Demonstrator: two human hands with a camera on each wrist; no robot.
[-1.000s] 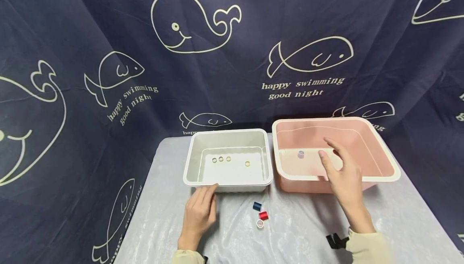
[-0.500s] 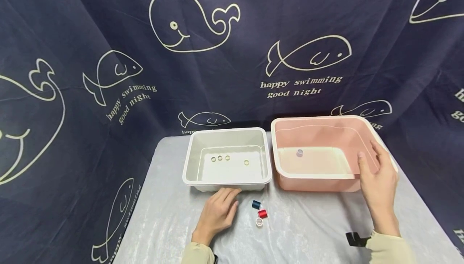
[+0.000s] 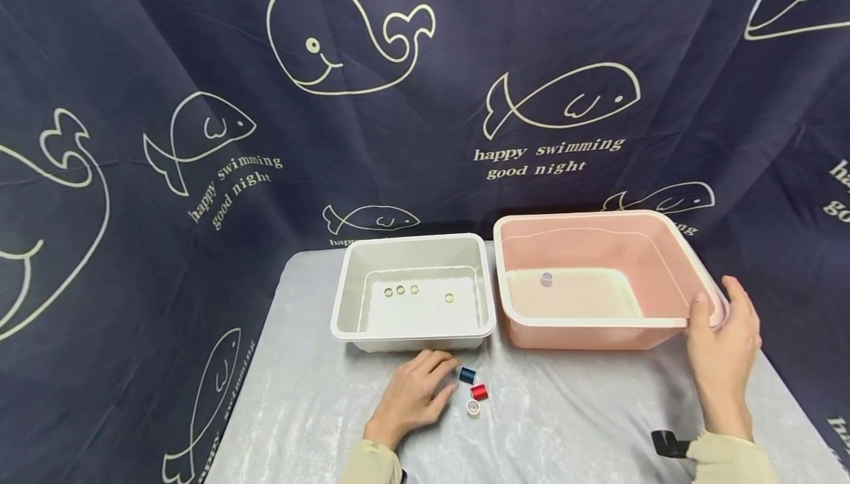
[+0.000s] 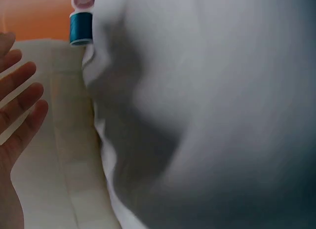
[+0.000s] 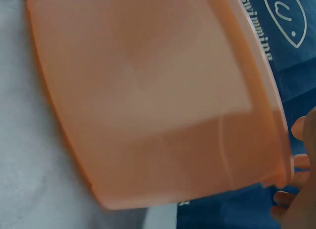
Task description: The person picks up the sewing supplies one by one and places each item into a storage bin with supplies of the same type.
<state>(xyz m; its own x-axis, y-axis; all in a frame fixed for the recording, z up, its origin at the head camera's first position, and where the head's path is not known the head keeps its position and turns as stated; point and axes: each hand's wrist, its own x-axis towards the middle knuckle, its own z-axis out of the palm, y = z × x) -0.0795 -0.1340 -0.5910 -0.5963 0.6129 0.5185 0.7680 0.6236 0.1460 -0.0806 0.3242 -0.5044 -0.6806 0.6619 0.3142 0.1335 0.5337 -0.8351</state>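
Note:
In the head view my left hand point(image 3: 413, 397) is over the cloth with relaxed fingers, fingertips right beside a dark blue thread spool point(image 3: 468, 375). A red thread spool point(image 3: 479, 392) lies just in front of it, and a white-ended spool point(image 3: 473, 408) stands closest to me. The left wrist view shows the spread left-hand fingers point(image 4: 29, 95) with nothing between them and the blue spool point(image 4: 81, 28) farther off. My right hand point(image 3: 725, 344) is at the front right corner of the pink bin point(image 3: 598, 322), thumb over the rim and loosely bent fingers outside.
A white bin point(image 3: 412, 336) stands left of the pink one, with several small yellowish ring-like pieces point(image 3: 401, 290) on its floor. One pale purple spool point(image 3: 547, 279) sits inside the pink bin. A navy curtain point(image 3: 372, 144) hangs behind the cloth-covered table point(image 3: 285, 395).
My right hand has moved from over the pink bin rightward to its front right corner. The left hand has left the white bin's front rim and slid right, up to the blue spool.

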